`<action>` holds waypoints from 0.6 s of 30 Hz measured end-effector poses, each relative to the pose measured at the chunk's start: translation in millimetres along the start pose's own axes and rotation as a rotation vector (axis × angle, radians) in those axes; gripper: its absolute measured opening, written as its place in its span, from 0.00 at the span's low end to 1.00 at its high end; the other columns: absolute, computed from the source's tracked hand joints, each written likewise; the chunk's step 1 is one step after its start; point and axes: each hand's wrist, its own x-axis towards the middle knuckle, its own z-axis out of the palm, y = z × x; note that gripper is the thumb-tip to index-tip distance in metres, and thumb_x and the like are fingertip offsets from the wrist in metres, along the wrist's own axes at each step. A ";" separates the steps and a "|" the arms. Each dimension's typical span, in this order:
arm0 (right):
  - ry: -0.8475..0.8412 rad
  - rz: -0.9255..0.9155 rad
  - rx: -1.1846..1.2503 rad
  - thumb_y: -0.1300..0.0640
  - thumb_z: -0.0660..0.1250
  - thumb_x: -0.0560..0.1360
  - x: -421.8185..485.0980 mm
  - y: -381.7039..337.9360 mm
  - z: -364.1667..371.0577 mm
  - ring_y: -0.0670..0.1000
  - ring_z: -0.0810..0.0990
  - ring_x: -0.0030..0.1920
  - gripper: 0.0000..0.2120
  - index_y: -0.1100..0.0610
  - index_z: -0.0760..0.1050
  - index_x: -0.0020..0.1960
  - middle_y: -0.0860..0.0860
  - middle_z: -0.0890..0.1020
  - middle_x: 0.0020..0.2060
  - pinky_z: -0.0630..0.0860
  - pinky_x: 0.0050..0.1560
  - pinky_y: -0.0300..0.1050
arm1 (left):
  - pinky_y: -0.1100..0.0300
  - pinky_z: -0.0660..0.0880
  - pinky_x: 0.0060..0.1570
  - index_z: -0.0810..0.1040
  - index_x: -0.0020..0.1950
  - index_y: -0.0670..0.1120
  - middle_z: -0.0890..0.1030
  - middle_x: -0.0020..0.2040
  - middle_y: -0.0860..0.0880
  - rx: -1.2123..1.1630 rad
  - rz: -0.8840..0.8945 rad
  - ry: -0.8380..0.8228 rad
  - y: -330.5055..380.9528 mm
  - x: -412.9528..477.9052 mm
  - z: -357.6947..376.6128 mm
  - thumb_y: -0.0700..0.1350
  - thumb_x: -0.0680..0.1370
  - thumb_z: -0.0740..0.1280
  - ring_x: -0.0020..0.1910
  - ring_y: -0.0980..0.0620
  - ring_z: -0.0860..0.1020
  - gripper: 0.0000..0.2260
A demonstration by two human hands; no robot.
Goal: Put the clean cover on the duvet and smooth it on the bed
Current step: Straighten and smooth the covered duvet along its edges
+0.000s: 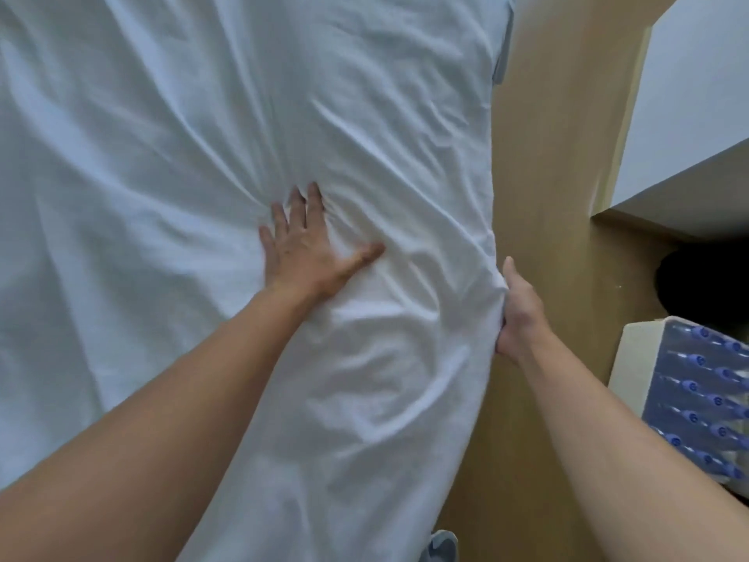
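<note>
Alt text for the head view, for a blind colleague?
The left hand presses flat on the wrinkled white duvet while the right hand grips its edge beside the tan floor. A pack of bottles sits at lower right.

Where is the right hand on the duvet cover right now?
In the head view, the right hand is right of centre, gripping the side edge of the white duvet cover above the tan floor, with the left hand pressed flat further left.

Tan floor (547, 196), white cabinet (697, 95), bottle pack (697, 399)
</note>
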 end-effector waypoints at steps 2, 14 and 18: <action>-0.246 0.079 0.240 0.37 0.51 0.82 1.9 -16.3 21.0 0.63 0.80 0.63 0.31 0.59 0.77 0.67 0.62 0.82 0.61 0.73 0.67 0.61 | 0.39 0.42 0.78 0.38 0.82 0.50 0.42 0.83 0.47 0.011 0.002 -0.040 0.5 4.0 5.2 0.81 0.67 0.56 0.81 0.41 0.42 0.56; -0.139 -0.278 -0.408 0.57 0.63 0.78 25.9 -87.2 124.7 0.52 0.81 0.53 0.15 0.56 0.78 0.64 0.49 0.83 0.51 0.78 0.54 0.47 | 0.36 0.43 0.77 0.38 0.82 0.50 0.45 0.83 0.47 -0.037 -0.068 0.104 9.2 29.6 2.1 0.71 0.77 0.53 0.81 0.42 0.45 0.43; -0.086 -0.284 -0.441 0.48 0.59 0.78 31.0 -116.1 149.4 0.52 0.79 0.50 0.16 0.55 0.75 0.60 0.47 0.79 0.48 0.77 0.56 0.51 | 0.35 0.48 0.76 0.40 0.82 0.52 0.48 0.83 0.48 -0.021 -0.064 0.073 11.3 40.1 -6.4 0.76 0.74 0.48 0.81 0.41 0.49 0.45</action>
